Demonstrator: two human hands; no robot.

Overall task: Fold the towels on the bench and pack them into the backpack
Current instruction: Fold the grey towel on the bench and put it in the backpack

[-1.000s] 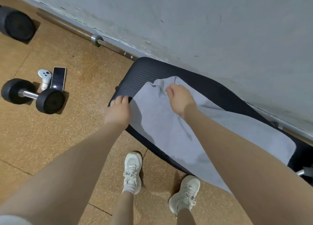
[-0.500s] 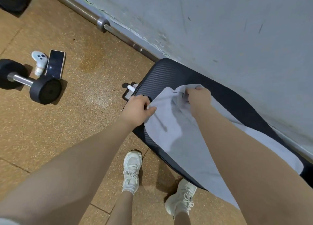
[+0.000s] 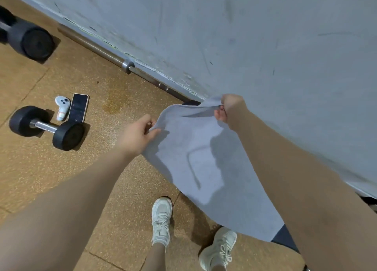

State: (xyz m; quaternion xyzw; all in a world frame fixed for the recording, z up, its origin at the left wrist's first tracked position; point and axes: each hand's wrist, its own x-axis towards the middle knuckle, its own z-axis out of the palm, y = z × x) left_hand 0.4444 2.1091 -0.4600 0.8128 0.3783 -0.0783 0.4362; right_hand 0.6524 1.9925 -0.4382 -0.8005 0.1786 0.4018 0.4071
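— Folding is just getting under way, by the look of it: the person's left hand [image 3: 136,136] is pinching one corner of the pale grey-blue rectangular cloth towel [image 3: 206,168], and the right hand [image 3: 228,110] is gripping the far corner with curled fingers.

— Where is the towel lying?

— It is being held up at that end, while the rest is draping over the black padded bench [image 3: 285,238], hiding nearly all of it.

— And what is the next move asking for?

— Probably carrying both corners over to the opposite end, keeping the edges level. No backpack is showing.

— What is surrounding them?

— A speckled tan cork-like floor [image 3: 102,179], a scuffed grey wall [image 3: 265,46], a steel barbell [image 3: 126,63] along its foot, a black dumbbell [image 3: 47,127], and a dark phone [image 3: 78,108] beside a white game controller [image 3: 61,107].
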